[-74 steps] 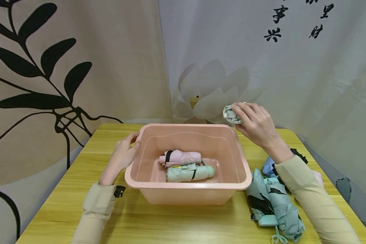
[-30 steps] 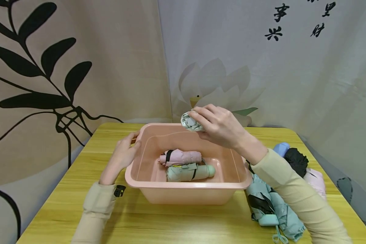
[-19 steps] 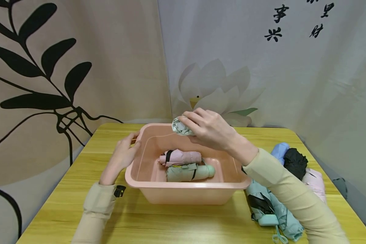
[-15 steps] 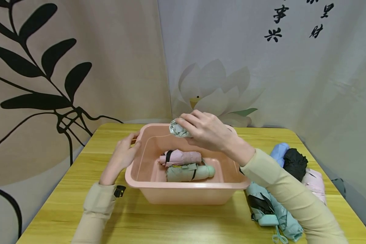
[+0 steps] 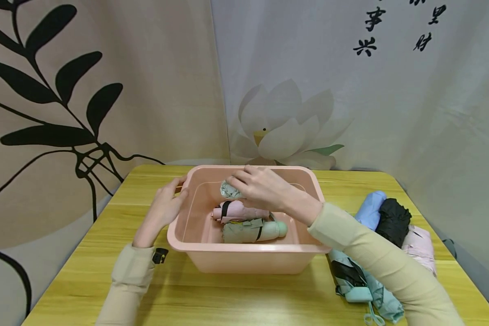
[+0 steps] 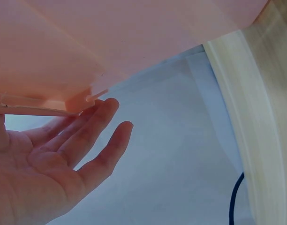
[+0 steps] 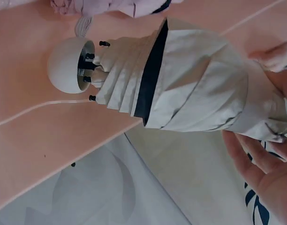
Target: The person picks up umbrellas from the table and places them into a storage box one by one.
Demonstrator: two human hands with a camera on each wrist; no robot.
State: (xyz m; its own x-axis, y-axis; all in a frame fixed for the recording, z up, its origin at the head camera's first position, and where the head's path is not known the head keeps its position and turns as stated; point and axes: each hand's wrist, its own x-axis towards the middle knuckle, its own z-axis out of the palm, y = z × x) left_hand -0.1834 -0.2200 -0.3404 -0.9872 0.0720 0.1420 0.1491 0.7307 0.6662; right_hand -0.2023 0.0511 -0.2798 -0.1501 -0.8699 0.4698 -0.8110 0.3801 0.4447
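Gripping pale umbrella, right fingers curled

1 bin, 1 table under bin, 2 hands. 8 umbrellas: 2 lying in bin, 1 held over bin, 5 right of bin.

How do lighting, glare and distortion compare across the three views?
Head: brightest, with pale sheen on the table before the bin and a soft shadow beside the left sleeve; left wrist: dimmer, bluish, table edge bowed; right wrist: also dim, though folds on the pale umbrella show clearly.
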